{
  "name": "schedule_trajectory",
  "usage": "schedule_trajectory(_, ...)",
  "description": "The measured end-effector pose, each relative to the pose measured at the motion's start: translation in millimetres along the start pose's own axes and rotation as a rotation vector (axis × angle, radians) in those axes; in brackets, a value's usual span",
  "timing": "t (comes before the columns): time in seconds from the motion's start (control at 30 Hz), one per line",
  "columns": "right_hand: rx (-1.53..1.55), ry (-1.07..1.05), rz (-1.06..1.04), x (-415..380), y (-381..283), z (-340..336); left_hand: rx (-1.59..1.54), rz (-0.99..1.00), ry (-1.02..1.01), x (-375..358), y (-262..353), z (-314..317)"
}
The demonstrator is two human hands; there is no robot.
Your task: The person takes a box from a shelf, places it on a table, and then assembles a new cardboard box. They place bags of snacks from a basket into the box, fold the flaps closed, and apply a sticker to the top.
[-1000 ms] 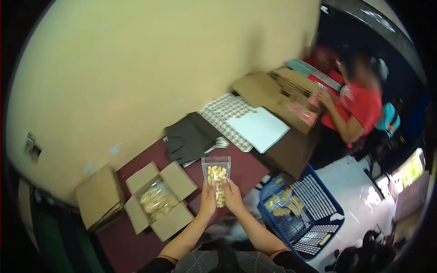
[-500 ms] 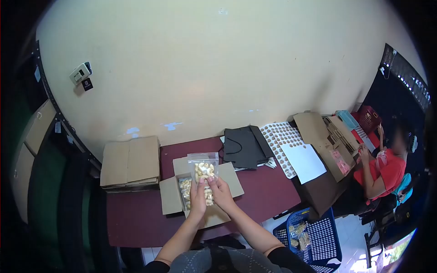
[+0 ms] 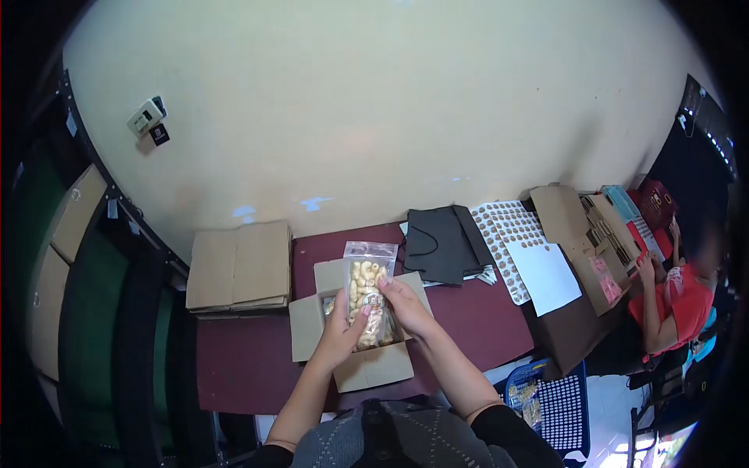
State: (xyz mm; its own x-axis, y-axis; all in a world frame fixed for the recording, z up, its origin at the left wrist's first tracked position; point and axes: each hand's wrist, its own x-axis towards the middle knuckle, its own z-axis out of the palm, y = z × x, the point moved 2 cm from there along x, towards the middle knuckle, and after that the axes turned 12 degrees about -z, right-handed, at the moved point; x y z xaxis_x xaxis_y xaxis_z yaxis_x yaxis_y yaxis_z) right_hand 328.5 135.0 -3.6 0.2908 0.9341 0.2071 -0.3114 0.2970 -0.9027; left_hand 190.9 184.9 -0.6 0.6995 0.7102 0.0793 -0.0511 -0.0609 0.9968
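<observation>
A clear zip-top pouch of pale curled snacks point(image 3: 365, 281) is held upright between my two hands, with a round label on its lower part. My left hand point(image 3: 343, 335) grips its lower left side, thumb across the front. My right hand point(image 3: 406, 308) closes on its right edge, the thumb higher up on the front. Beneath the pouch stands an open cardboard box point(image 3: 374, 370) with its flaps folded out. More bags show inside the box, partly hidden by the pouch and my hands.
Flattened cartons point(image 3: 238, 265) are stacked at the left of the maroon table point(image 3: 250, 366). To the right lie a black paper bag point(image 3: 437, 246), a sticker sheet point(image 3: 499, 242) and white paper point(image 3: 544, 277). A blue basket point(image 3: 566, 413) holds several bags. A person in red point(image 3: 675, 320) works at far right.
My right hand has shifted up along the pouch's edge, and my left thumb now lies lower, uncovering the label. The whole view has swung, moving the table and box rightward in the picture.
</observation>
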Motion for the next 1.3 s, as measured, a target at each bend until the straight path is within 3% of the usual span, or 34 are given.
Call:
schedule_trajectory(0.07, 0.003, -0.050, 0.020, 8.3, 1.9, 5.5, -0.277, -0.126, -0.071, 1.4, -2.9, -7.2)
schedule_trajectory(0.13, -0.047, -0.047, 0.001, 10.2, -0.9, 18.7, -0.281, -0.072, -0.014, 3.8, -12.1, -19.7)
schedule_trajectory(0.2, -0.250, -0.162, -0.075, 6.0, -15.9, 30.9, -0.079, -0.079, -0.057, 2.0, 4.0, -27.3)
schedule_trajectory(0.33, -0.204, -0.152, -0.102, 3.9, -23.8, 36.1, -0.152, -0.082, -0.151, 2.5, 3.7, -32.5)
schedule_trajectory(0.37, -0.234, -0.142, -0.097, 2.4, -25.8, 36.7, -0.086, -0.007, -0.162, 1.3, 6.8, -32.7)
schedule_trajectory(0.53, -0.262, -0.067, -0.087, -0.1, -3.5, 34.5, -0.136, -0.142, -0.249, 2.8, 1.6, -47.8)
schedule_trajectory(0.6, -0.218, 0.229, -0.303, -6.9, 0.0, 32.2, -0.015, -0.054, -0.207, -3.9, 2.5, -52.1)
schedule_trajectory(0.67, -0.158, 0.378, -0.364, -5.7, -6.0, 25.7, 0.084, -0.154, -0.276, -9.1, -3.1, -52.8)
schedule_trajectory(0.73, -0.258, 0.298, -0.372, -5.8, -3.0, 28.1, 0.288, 0.154, -0.106, -12.9, -4.1, -54.2)
schedule_trajectory(0.77, -0.379, 0.237, -0.403, -9.0, -0.2, 35.9, 0.133, 0.139, 0.005, -13.0, -3.8, -52.7)
schedule_trajectory(0.83, -0.625, 0.100, -0.449, -15.8, 0.6, 52.7, 0.083, 0.086, -0.006, -7.2, 2.4, -55.2)
schedule_trajectory(0.87, -0.618, 0.106, -0.441, -19.2, -1.3, 55.7, 0.029, 0.044, -0.015, -3.2, 5.4, -58.5)
schedule_trajectory(1.0, -0.382, -0.115, -0.224, -30.6, -10.4, 43.1, 0.373, 0.293, -0.107, -6.8, 26.1, -70.6)
schedule_trajectory(1.07, -0.294, -0.113, -0.120, -36.4, 0.1, 35.2, 0.414, 0.309, -0.144, -14.5, 29.0, -77.1)
schedule_trajectory(1.1, -0.292, -0.112, -0.116, -41.2, 5.1, 37.0, 0.304, 0.189, -0.210, -17.8, 18.4, -77.8)
schedule_trajectory(1.13, -0.289, -0.072, -0.108, -45.7, 10.1, 38.9, 0.193, 0.070, -0.275, -21.2, 7.0, -77.6)
schedule_trajectory(1.2, -0.285, -0.030, -0.097, -48.4, 16.0, 47.7, 0.132, 0.055, -0.280, -28.1, -5.9, -72.3)
schedule_trajectory(1.27, -0.433, 0.386, -0.185, -49.4, 17.8, 50.8, -0.041, 0.018, 0.065, -31.4, -10.3, -67.6)
schedule_trajectory(1.3, -0.513, 0.461, -0.277, -46.4, 18.3, 45.0, 0.073, 0.068, 0.065, -27.1, -2.1, -72.8)
